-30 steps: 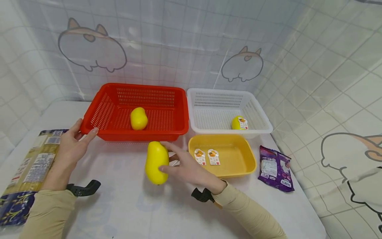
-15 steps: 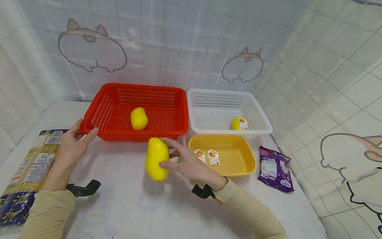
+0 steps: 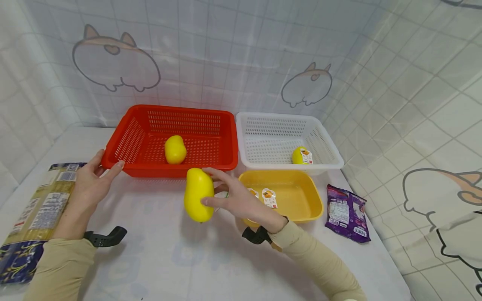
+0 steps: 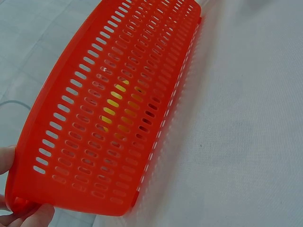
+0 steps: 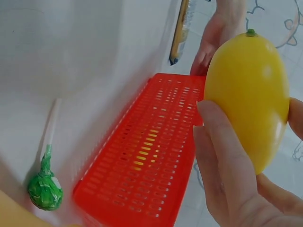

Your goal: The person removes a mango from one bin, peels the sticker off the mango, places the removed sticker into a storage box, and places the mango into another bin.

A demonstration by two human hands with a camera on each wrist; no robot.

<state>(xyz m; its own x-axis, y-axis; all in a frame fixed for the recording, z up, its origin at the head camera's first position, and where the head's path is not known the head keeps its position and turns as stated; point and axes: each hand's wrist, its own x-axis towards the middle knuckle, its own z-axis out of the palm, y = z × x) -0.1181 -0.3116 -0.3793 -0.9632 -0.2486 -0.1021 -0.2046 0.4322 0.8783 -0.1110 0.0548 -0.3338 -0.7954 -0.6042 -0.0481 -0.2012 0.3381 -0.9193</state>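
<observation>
My right hand [image 3: 242, 201] holds a yellow mango [image 3: 197, 195] above the table, just in front of a red slotted basket [image 3: 171, 170]. In the right wrist view the mango's green stem end [image 5: 251, 33] points up, with fingers and thumb on opposite sides. My left hand [image 3: 91, 182] grips the red basket's near left corner, thumb on the front and fingers at the rim. Inside that basket lies another mango [image 3: 175, 149], seen as yellow through the slots in the left wrist view. A white basket [image 3: 290, 168] beside it contains a mango [image 3: 298, 155] bearing a sticker.
A yellow tray [image 3: 301, 200] sits before the white basket, with stickers [image 3: 269, 197] at its left side. A purple snack bag [image 3: 347, 213] lies at right, a long pasta package [image 3: 45, 209] at left. The right wrist view shows a green-wrapped lollipop [image 5: 45, 191] on the table.
The right hand has raised the mango slightly in the head view, toward the red basket's front edge. The left hand and the baskets stay where they were.
</observation>
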